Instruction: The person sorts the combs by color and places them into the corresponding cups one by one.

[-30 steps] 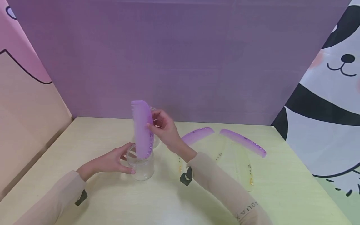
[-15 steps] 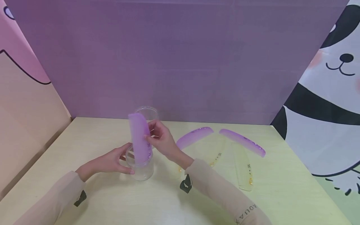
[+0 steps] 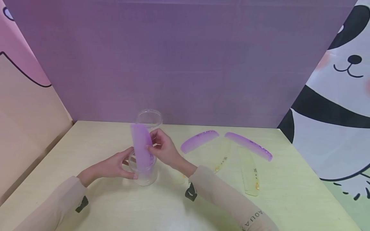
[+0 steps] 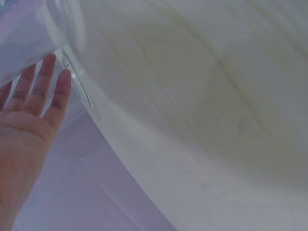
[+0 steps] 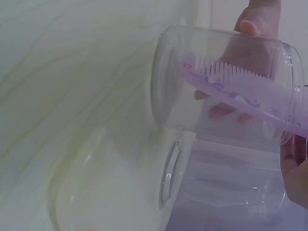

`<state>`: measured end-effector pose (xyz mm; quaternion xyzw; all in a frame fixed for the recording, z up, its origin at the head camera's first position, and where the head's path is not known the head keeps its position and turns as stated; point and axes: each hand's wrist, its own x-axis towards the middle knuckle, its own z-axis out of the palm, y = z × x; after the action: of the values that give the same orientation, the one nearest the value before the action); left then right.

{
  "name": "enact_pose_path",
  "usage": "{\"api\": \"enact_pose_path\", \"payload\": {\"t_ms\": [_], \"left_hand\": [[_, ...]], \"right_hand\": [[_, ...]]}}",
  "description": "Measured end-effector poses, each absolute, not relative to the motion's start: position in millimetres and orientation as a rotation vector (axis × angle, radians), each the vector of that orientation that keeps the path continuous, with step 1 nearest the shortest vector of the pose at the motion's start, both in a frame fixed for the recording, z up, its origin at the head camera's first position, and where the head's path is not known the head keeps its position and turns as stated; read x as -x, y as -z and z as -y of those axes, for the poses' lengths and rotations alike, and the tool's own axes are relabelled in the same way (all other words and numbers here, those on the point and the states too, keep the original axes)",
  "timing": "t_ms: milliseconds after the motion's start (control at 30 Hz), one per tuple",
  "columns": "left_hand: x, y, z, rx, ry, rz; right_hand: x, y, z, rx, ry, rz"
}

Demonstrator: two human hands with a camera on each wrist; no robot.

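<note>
My left hand [image 3: 115,165] holds a clear plastic jar [image 3: 146,180] upright on the table, thumb on the near side and fingers behind it. The left wrist view shows that hand's fingers [image 4: 41,86] along the jar wall. A purple comb [image 3: 140,141] stands on end, its lower part inside the jar mouth. My right hand [image 3: 164,149] pinches the comb by its curved back, just above the rim. In the right wrist view the comb's teeth [image 5: 231,72] show through the wall, and its lower end is short of the jar's bottom.
Close behind the held jar stands a second clear jar [image 3: 157,120]. To the right lie two purple combs [image 3: 199,141] and several pale yellow clear combs [image 3: 251,176], one partly hidden by the right forearm. A purple panel [image 3: 185,64] rises along the table's back edge.
The right hand has lowered the purple comb from over the jar mouth down into the jar. The left hand has kept its hold on the jar in place.
</note>
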<state>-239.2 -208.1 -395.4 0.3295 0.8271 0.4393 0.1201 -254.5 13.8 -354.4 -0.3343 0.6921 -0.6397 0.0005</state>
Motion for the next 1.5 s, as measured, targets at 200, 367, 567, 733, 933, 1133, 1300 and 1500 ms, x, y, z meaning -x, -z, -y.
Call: {"api": "enact_pose_path", "payload": {"t_ms": [200, 367, 567, 733, 933, 1133, 1300, 1500], "left_hand": [[238.3, 394.4, 208.0, -0.952, -1.283, -2.418], [238.2, 394.2, 207.5, -0.946, -1.289, -2.415], [238.2, 393.9, 207.5, -0.936, -1.282, -2.422], [237.6, 393.7, 206.8, -0.928, -1.282, -2.427], [237.0, 393.0, 206.4, -0.931, -1.284, -2.426], [237.9, 393.7, 207.4, -0.946, -1.269, -2.424], [238.7, 394.0, 207.6, -0.953, -1.267, -2.427], [237.7, 393.3, 207.6, -0.926, -1.278, -2.416]], "right_hand": [[248.8, 349.9, -13.9, 1.058, 1.969, -2.192], [237.7, 335.9, -15.8, 1.062, 1.951, -2.207], [236.6, 332.9, -17.3, 1.09, 1.952, -2.261], [240.5, 334.9, -18.2, 1.091, 1.967, -2.258], [242.8, 337.1, -17.8, 1.089, 1.939, -2.274], [242.5, 337.6, -17.2, 1.086, 1.889, -2.314], [255.4, 352.8, -16.0, 1.077, 1.896, -2.323], [265.4, 364.3, -14.8, 1.052, 1.897, -2.354]]}}
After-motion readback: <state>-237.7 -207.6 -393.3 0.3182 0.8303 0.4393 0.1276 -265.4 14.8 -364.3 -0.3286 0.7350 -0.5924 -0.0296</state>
